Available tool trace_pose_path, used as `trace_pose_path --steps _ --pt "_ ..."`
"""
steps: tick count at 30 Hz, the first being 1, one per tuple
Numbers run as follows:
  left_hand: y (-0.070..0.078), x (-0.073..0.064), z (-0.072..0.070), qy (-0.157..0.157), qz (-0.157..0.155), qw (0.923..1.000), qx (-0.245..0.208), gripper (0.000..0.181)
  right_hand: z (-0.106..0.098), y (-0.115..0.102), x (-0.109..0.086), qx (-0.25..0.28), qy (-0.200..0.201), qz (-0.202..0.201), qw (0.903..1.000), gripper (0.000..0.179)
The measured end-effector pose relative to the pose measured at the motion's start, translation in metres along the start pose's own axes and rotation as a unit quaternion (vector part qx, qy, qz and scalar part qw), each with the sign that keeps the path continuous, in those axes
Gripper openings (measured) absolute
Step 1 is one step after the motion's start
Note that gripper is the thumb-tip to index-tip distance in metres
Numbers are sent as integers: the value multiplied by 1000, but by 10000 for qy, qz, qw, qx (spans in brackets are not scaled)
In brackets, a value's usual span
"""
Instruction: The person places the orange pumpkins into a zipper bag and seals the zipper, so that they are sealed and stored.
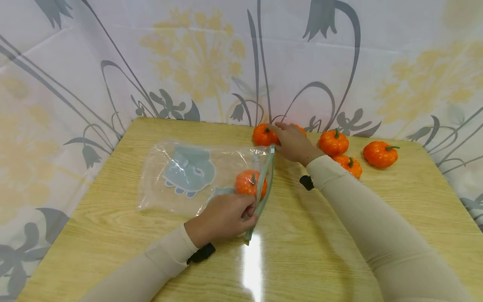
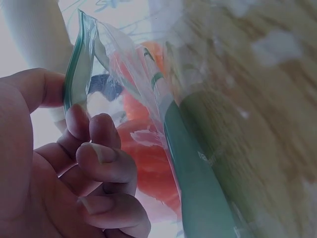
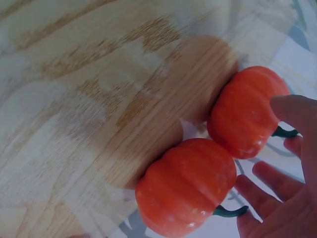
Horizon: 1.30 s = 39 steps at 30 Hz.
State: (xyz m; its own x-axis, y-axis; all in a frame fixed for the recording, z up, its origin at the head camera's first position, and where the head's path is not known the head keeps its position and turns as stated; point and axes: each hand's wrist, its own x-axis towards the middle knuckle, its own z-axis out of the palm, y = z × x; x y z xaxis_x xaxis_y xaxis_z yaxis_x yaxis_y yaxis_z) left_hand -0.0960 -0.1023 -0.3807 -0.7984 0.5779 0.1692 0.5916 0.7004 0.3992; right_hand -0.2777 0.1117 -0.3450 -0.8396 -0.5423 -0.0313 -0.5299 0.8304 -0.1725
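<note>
A clear zip bag (image 1: 151, 176) with pale blue-green printed shapes lies on the table, its mouth toward the right. Inside it, close to the mouth, sits an orange toy pumpkin (image 1: 245, 182). My left hand (image 1: 224, 214) pinches the near end of the bag's green zip edge (image 2: 74, 59) between thumb and finger. At the back, my right hand (image 1: 294, 142) reaches over two pumpkins (image 1: 261, 135) (image 3: 183, 188), its fingers spread and loosely bent. In the right wrist view its thumb overlaps the upper pumpkin (image 3: 245, 111); whether it touches is unclear.
To the right of my right hand stand three more orange pumpkins with green stems: one at the back (image 1: 333, 143), one partly behind the sleeve (image 1: 348, 163), one farther right (image 1: 380, 154). A flower-patterned cloth (image 1: 203, 54) hangs behind the wooden table (image 1: 302, 247).
</note>
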Motion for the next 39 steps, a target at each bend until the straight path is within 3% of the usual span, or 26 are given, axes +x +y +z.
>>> trace_pose_path --steps 12,26,35,39 --pt "-1 0 0 -182 -65 9998 -65 22 7 0 13 70 -217 319 9992 78" --pt "-2 -2 -1 -342 -103 9993 -126 24 17 -5 14 143 222 300 9992 72" --pt "-1 -2 -1 -379 -89 9992 -62 23 19 -4 13 406 142 474 9979 68" --pt "-2 -1 -1 -368 -94 9993 -46 23 18 -1 12 470 306 436 9975 70"
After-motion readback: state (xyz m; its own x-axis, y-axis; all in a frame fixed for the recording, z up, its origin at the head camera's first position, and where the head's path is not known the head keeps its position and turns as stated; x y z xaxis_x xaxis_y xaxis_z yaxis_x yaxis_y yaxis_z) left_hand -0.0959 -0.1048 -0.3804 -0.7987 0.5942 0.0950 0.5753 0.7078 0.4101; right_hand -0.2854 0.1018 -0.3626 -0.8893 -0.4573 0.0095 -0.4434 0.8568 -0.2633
